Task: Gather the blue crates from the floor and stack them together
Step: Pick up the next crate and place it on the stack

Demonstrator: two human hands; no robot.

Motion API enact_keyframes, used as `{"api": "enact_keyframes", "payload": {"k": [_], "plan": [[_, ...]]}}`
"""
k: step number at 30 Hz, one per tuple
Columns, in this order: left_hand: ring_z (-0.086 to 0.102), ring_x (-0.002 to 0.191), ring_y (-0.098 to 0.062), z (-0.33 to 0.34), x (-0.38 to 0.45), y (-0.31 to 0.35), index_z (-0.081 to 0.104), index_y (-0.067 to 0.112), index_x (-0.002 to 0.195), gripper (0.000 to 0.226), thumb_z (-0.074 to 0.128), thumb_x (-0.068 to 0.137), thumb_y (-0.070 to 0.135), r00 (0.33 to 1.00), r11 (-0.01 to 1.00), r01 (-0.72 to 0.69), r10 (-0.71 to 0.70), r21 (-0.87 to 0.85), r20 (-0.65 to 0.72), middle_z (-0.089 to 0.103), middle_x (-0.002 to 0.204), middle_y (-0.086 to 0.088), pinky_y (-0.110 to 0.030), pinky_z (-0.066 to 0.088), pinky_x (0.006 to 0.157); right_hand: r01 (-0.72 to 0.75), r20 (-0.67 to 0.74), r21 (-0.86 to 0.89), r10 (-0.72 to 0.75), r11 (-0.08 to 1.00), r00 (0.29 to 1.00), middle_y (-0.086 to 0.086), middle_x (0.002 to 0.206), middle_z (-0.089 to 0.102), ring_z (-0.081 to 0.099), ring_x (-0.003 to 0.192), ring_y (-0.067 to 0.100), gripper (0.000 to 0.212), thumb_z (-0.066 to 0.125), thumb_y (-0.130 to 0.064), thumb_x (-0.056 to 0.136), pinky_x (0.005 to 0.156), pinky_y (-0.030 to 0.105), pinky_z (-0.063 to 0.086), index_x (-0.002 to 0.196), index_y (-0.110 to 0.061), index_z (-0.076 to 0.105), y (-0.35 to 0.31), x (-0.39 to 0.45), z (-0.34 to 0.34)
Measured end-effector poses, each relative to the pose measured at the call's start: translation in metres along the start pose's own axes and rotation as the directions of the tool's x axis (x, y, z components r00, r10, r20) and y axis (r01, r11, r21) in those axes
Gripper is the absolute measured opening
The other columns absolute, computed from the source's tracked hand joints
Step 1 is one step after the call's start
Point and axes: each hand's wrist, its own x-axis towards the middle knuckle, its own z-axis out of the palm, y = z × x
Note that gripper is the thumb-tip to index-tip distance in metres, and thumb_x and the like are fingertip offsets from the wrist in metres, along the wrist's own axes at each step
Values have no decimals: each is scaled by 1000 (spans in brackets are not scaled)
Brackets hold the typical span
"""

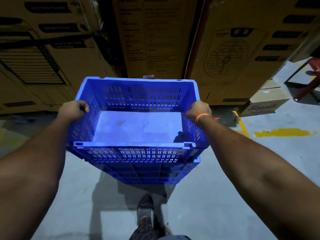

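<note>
A blue slotted plastic crate [136, 128] fills the middle of the head view, its inside bare. My left hand [73, 110] grips its left rim and my right hand [199, 110], with an orange thread at the wrist, grips its right rim. Directly beneath it sits a second blue crate [143, 174], of which only the near wall shows. Whether the upper crate rests on the lower one or hangs just above it I cannot tell.
Tall cardboard boxes [155, 37] form a wall right behind the crates. A small carton [265, 103] and a red stool [310, 73] stand at the right. Yellow paint marks [284, 132] cross the grey concrete floor. My foot [145, 210] is just below the crates.
</note>
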Motion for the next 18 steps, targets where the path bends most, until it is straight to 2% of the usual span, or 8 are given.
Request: {"api": "enact_keyframes", "payload": {"k": [4,8,12,18], "plan": [[62,94,-33,1,-7,5,66,17,83,21,54,81,0,999,1000,28,-28,4,-17,62,85,-6,-35,44,80,14,18,-2,-14,1000,1000,6,78,66,55,61,20,12,67,-20,76,60,24,42,83,-11,69,5,0,-3],[60,91,-30,3,-14,5,65,18,81,21,55,80,0,999,999,32,-32,-15,-22,62,84,-5,-30,38,76,17,40,-16,-16,1000,999,8,82,68,64,71,26,17,69,-22,72,61,26,48,85,-11,71,7,-2,-8],[56,82,-25,5,-17,7,65,17,80,22,54,78,-1,999,998,29,-31,-50,-27,62,82,-4,-29,37,74,16,93,-35,-13,999,996,9,77,71,67,66,25,21,66,-25,65,59,25,51,76,-8,71,12,-4,-13],[55,81,-25,7,-11,12,67,16,81,23,54,77,-3,999,997,8,-11,-75,-43,64,83,-5,-30,39,72,36,119,-10,-35,999,992,2,63,68,66,61,18,8,74,-19,71,61,23,49,72,-11,75,12,-1,-21]]}}
